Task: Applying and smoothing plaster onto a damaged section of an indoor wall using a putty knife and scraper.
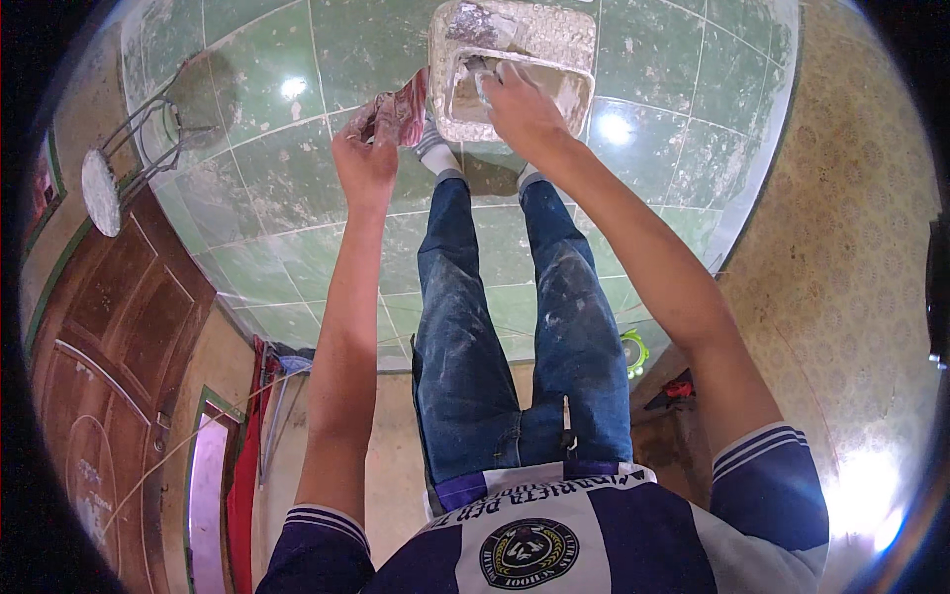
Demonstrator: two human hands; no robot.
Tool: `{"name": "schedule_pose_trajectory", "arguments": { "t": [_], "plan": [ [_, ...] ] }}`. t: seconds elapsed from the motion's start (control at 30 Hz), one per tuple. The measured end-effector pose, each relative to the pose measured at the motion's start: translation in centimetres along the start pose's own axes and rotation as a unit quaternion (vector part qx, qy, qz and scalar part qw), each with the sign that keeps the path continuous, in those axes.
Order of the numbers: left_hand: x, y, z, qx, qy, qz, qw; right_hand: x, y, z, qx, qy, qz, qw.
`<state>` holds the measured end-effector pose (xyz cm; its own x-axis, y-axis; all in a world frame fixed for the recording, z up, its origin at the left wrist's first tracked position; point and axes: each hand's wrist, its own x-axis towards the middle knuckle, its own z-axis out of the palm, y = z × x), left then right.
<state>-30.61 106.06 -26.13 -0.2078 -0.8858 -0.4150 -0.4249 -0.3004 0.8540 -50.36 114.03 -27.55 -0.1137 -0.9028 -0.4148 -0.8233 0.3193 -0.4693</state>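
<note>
My left hand is raised to the left of the tub, its fingers closed on a flat reddish piece smeared with white; its exact kind I cannot make out. A plaster-crusted rectangular tub lies in front of my feet, with pale grey paste inside. Over its opening, my right hand reaches in with bent fingers. They close around a small tool with a pale handle, and its lower end sits at the tub's inner left side, mostly hidden.
Green floor tiles spotted with white surround the tub. A metal-legged stool with a round white-smeared seat is at the far left, near a brown wooden door. At right is a patterned yellowish wall. A green ring-shaped thing is near my leg.
</note>
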Motion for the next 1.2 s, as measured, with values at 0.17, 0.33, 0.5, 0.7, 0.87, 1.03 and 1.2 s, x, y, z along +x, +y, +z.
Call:
{"name": "schedule_pose_trajectory", "arguments": {
  "t": [0.17,0.33,0.5,0.7,0.87,1.03,1.2],
  "plan": [
    [0.0,-1.0,-0.7,-0.057,0.001,0.010,0.998,-2.9,0.6,0.4,-0.010,0.007,-0.065,0.998],
    [0.1,-1.2,-0.7,0.014,0.005,-0.008,1.000,-3.1,0.8,-1.8,0.018,-0.013,0.040,0.999],
    [0.6,-1.7,-0.6,0.027,-0.052,-0.018,0.998,-0.2,0.4,-0.5,0.015,-0.030,0.096,0.995],
    [0.1,-1.7,-0.4,0.102,-0.080,0.000,0.992,-1.2,-1.1,3.3,0.098,-0.028,0.076,0.992],
    [0.1,-1.6,0.3,0.110,-0.084,0.018,0.990,0.6,3.0,2.9,0.214,-0.065,0.180,0.958],
    [0.2,-2.9,-0.1,0.201,-0.063,0.058,0.976,1.2,4.8,0.8,0.321,-0.118,0.215,0.915],
    [-0.2,-3.2,0.6,0.156,-0.061,0.041,0.985,-0.1,4.8,2.0,0.413,-0.112,0.265,0.864]
  ]
}}
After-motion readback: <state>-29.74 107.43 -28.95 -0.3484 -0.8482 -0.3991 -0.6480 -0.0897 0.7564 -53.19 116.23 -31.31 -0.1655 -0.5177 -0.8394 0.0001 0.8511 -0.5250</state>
